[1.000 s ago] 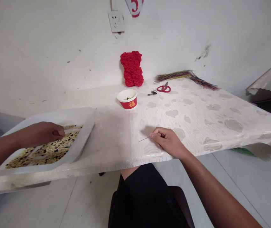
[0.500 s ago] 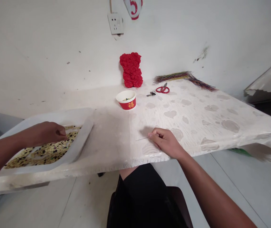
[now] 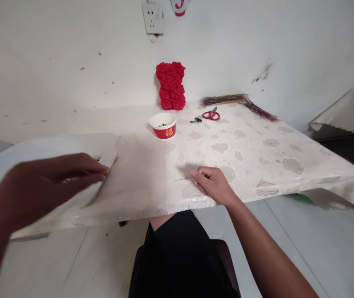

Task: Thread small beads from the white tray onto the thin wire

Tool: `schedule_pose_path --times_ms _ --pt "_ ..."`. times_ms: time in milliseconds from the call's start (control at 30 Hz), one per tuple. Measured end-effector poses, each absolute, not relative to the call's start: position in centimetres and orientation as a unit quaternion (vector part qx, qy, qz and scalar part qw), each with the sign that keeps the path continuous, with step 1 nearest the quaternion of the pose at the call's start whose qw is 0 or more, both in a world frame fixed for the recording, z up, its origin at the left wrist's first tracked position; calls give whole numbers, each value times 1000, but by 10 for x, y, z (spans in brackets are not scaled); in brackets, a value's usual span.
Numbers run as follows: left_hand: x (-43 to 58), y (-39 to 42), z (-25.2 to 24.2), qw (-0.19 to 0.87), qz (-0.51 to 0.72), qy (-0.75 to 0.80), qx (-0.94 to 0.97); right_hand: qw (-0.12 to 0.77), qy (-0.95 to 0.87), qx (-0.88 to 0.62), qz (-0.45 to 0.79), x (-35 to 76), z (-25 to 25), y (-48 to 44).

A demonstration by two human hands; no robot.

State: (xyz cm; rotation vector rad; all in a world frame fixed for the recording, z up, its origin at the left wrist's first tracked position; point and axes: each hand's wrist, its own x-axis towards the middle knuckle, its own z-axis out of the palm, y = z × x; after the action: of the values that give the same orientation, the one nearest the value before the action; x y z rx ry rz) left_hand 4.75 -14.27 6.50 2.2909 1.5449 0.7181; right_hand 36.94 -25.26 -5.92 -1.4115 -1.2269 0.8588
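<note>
- Head view, single frame, looking down over the bench edge.
- Left hand (image 3: 52, 182), motion-blurred, over the white plastic tray (image 3: 71, 145) at the bench's near left corner.
- Left fingers (image 3: 92, 169) extended and slightly curled, tips at the tray's inner right edge; any hold on something not possible to tell through the blur.
- Speckled grains (image 3: 69, 180), only a sliver showing beneath the left hand, lying in the tray.
- Right hand (image 3: 215, 186) resting at the bench's near edge, well apart from the tray.
- Right fingers (image 3: 200, 174) closed in a tight pinch on a thin steel needle (image 3: 183, 179), its point aimed left, low over the bench.
- Bench (image 3: 251, 165) covered in white oilcloth with grey leaf-like blotches, pushed against a white wall.
- Red paper cup (image 3: 164, 126) with gold character, small mixed contents inside, mid-bench.
- Red rose-covered bear (image 3: 170, 86), upright against the wall, behind the cup.
- Small keys (image 3: 196, 120) just beside red-handled scissors (image 3: 211, 115), both lying flat.
- Bundle of multicoloured threads (image 3: 237, 101), along the back edge.
- Wall socket (image 3: 152, 18), above the bear.
- Black shorts (image 3: 177, 256), on the seated person, below the bench edge.
</note>
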Motion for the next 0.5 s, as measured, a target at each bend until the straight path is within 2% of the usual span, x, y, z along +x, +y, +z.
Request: schedule_pose_path --times_ms 67,167,500 --pt "73 -164 41 233 274 414 837 516 -509 -594 351 368 -59 -251" --pt "112 -176 4 341 266 311 846 522 -502 -602 336 365 -56 -250" --pt "148 -157 -45 435 334 374 748 593 -463 -585 303 333 -54 -243"
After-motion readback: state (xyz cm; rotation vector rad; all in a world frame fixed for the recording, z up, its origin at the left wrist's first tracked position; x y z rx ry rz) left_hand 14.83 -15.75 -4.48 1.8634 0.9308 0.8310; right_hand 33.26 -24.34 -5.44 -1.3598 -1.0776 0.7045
